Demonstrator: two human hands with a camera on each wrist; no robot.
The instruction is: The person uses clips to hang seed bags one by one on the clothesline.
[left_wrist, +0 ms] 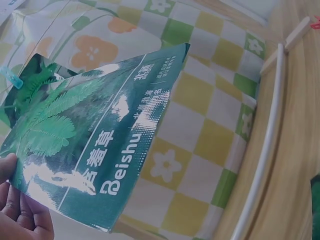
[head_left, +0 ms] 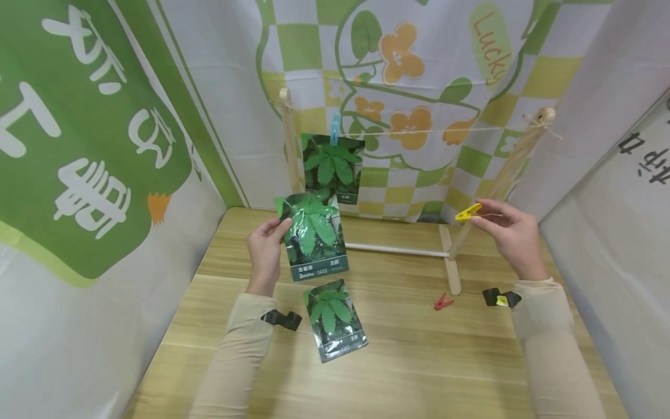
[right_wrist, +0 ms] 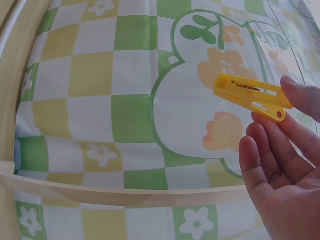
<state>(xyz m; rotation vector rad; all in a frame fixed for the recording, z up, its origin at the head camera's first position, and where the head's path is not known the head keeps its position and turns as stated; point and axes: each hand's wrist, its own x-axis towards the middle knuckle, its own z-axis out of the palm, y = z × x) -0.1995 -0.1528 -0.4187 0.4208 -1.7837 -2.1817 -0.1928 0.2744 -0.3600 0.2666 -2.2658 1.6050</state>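
Observation:
My left hand point(head_left: 267, 247) pinches the left edge of a green seed packet point(head_left: 316, 238) with a leaf picture, lifted above the table. In the left wrist view, the raised packet point(left_wrist: 100, 135) shows the print "Beishu". A yellow clothespin point(head_left: 468, 213) is pinched between thumb and fingers of my right hand point(head_left: 510, 233), right of the frame; the right wrist view shows the clothespin point(right_wrist: 252, 95) from the side. Behind the held packet, another packet point(head_left: 333, 169) hangs from a string point(head_left: 419, 131) by a blue clothespin point(head_left: 335, 129). A third packet point(head_left: 336, 320) lies on the table.
The string runs between the posts of a wooden frame point(head_left: 515, 154), whose foot point(head_left: 450, 262) stands on the wooden table point(head_left: 408, 361). A red clothespin point(head_left: 442, 301) lies near that foot. Behind hangs a checkered curtain point(head_left: 298, 46); a green banner point(head_left: 94, 134) is on the left.

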